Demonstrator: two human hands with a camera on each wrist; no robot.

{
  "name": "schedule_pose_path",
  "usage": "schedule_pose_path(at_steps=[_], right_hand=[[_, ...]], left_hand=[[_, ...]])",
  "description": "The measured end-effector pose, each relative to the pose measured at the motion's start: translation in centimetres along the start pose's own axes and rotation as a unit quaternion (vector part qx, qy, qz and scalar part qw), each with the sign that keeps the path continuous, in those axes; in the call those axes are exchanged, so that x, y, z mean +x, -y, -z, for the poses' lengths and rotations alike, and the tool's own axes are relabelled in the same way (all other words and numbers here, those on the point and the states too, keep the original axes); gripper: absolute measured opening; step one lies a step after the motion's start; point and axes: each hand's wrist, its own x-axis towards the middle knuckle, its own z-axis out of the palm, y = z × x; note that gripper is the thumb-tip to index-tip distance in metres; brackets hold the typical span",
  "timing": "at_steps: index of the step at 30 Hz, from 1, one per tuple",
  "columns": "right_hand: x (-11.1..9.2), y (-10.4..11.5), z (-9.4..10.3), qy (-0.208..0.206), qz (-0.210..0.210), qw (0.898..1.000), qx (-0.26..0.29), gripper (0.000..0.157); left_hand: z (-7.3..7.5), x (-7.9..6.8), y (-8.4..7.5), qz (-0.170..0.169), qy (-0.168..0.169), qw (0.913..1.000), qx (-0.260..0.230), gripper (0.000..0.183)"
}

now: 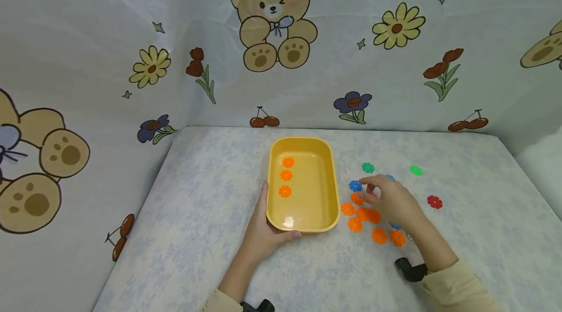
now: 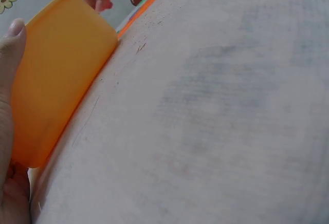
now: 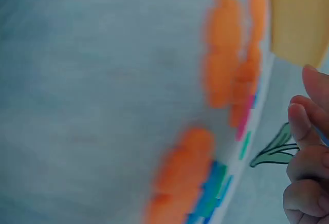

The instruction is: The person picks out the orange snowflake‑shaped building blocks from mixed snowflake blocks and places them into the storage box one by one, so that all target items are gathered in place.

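Observation:
My left hand (image 1: 266,234) grips the near left corner of a yellow rectangular tray (image 1: 313,230), with the thumb along its near wall. Three orange flower-shaped discs (image 1: 286,175) lie in a column inside it, toward the left. To the right of the tray, my right hand (image 1: 392,200) hovers over scattered flower discs, fingers loosely bent and nothing visible between the fingertips (image 3: 299,117). A blue disc (image 1: 354,185) lies right by these fingertips in the head view. Several orange discs (image 1: 362,214) lie below the hand, which partly hides a pink disc (image 1: 372,196).
A green disc (image 1: 368,167) lies behind the right hand, another bright green piece (image 1: 416,170) farther right, and a red disc (image 1: 434,202) beyond the hand. More blue discs (image 1: 394,226) show around the right wrist. A printed cloth wall (image 1: 298,97) rises behind the table.

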Motion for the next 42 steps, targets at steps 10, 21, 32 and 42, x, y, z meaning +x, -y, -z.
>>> schedule_pose_path(at_steps=[10, 21, 32, 42], right_hand=[[-0.1, -1.2, -2.0, 0.003, 0.01, 0.999, -0.046, 0.051], [0.1, -1.1, -2.5, -0.016, 0.018, 0.999, -0.045, 0.039], [0.2, -1.1, -2.6, -0.004, -0.005, 1.0, 0.002, 0.037], [0.3, -1.3, -2.7, 0.003, -0.011, 0.999, 0.032, 0.042]], left_hand=[[0.1, 0.0, 0.0, -0.007, 0.01, 0.9998, -0.018, 0.133], [0.1, 0.1, 0.1, -0.003, 0.003, 1.0, 0.006, 0.135], [0.1, 0.1, 0.1, -0.013, 0.003, 0.9999, 0.01, 0.134], [0.1, 0.1, 0.0, -0.013, 0.0, 0.9998, 0.012, 0.133]])
